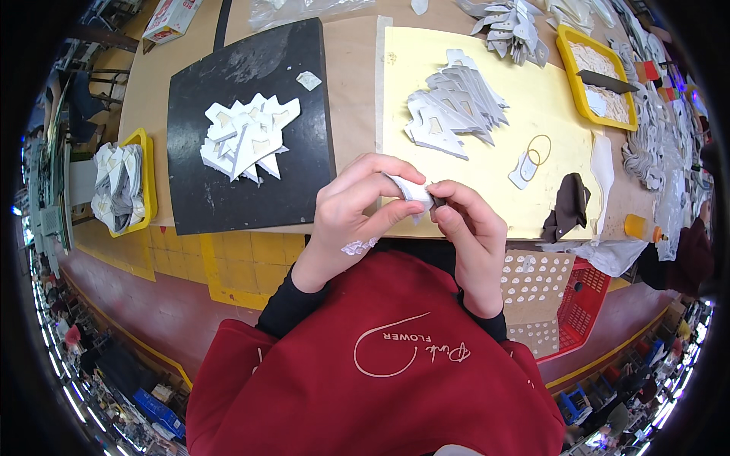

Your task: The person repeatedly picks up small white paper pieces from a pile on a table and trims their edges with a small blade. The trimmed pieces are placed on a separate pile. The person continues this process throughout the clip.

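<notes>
In front of my chest, my left hand (359, 199) is closed round a curled white cut piece (413, 191). It looks like a flat sheet part bent between thumb and fingers. My right hand (473, 232) pinches a small dark thing (437, 201) against the end of that piece; the fingers hide most of it. White flakes (359, 247) cling to my left wrist. Left of my hands, a loose pile of white cut pieces (251, 137) lies on a black board (190, 182). Beyond my hands, grey-white cut pieces (456, 106) are fanned out on a yellow sheet (532, 99).
On the yellow sheet lie a rubber band (539, 150), a small tag-like piece (522, 171) and a dark cloth (568, 207). Yellow trays stand at the left (150, 178) and far right (564, 57), the right one with a blade-like strip across it. A red crate (585, 304) sits below the table edge.
</notes>
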{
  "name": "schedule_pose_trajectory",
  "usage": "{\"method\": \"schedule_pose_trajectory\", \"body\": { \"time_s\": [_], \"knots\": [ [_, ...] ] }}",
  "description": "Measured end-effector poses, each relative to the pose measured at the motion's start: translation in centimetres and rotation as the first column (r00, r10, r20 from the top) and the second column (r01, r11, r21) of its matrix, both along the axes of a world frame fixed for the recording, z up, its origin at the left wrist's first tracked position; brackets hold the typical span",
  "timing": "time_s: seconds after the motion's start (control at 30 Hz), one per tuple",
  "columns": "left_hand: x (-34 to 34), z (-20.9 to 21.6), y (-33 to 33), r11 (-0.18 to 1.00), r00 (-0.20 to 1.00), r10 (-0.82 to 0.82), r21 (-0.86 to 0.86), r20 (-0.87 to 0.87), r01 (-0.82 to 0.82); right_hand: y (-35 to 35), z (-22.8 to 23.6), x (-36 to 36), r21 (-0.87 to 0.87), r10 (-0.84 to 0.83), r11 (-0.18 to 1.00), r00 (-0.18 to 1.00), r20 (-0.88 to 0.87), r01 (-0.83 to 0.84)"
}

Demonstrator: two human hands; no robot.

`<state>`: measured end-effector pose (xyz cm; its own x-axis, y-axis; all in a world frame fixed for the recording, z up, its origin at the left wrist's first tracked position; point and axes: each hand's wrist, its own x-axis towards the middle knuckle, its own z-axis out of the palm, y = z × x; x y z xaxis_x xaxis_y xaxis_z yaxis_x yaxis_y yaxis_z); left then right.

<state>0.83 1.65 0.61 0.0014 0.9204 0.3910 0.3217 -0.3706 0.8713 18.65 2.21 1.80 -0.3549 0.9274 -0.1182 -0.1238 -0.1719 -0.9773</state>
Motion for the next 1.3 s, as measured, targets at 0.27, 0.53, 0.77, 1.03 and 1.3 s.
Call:
{"method": "schedule_pose_trajectory", "body": {
  "time_s": [0.27,0.53,0.77,1.03,1.3],
  "knots": [
    [-0.2,-0.4,0.4,0.997,0.999,0.015,0.072,0.03,-0.017,0.1,-0.6,0.1,-0.098,-0.104,0.991,0.98,-0.167,0.088],
    [0.3,-0.9,0.6,0.981,0.989,0.148,-0.124,0.006,-0.146,-0.5,-0.2,-1.4,0.564,-0.06,0.818,0.959,0.277,-0.112],
    [-1.0,-1.0,0.7,0.951,0.962,0.273,-0.148,-0.018,-0.273,-1.1,-0.6,-2.3,0.547,0.061,0.693,0.794,0.605,-0.469],
    [-12.1,-0.7,-0.8,0.772,0.68,0.575,0.029,-0.455,-0.634,-0.3,-0.9,-0.6,0.4,0.13,0.821,0.815,0.564,-0.407],
    [-12.0,-0.8,-2.2,0.691,0.58,0.691,0.161,-0.431,-0.704,5.2,-6.5,0.6,0.544,-0.462,0.836,0.626,0.628,0.071]
  ]
}}
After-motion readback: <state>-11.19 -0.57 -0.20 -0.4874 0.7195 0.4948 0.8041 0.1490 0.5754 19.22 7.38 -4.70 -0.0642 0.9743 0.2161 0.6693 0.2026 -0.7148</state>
